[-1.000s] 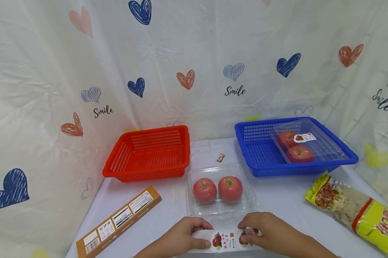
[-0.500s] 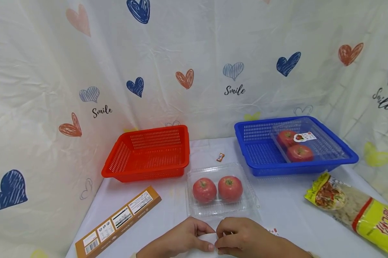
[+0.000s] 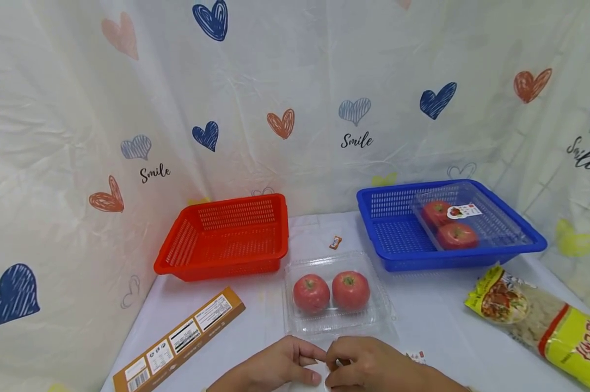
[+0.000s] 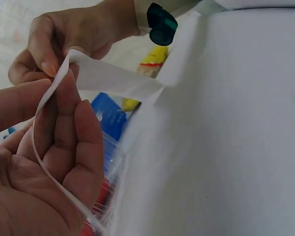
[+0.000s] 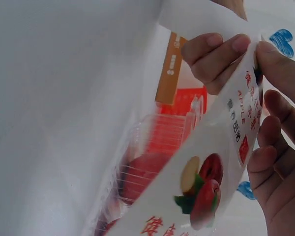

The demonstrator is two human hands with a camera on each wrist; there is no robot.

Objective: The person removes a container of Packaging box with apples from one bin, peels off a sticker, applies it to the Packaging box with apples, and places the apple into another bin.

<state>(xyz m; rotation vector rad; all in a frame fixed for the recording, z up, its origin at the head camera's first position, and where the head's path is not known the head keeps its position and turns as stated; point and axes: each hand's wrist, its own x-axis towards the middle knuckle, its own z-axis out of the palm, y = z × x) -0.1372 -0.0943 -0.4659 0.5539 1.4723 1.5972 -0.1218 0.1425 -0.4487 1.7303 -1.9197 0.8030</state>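
Paper-thin and floppy, the white strip of apple-printed labels (image 5: 206, 187) was pinched between left hand (image 3: 275, 367) and right hand (image 3: 368, 367); best gripped by its edges.

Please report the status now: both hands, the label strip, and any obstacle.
Left hand and right hand both pinch the white paper label strip with apple print. Strip held at table's front edge. Clear plastic clamshell box with two red apples just beyond; nothing between.
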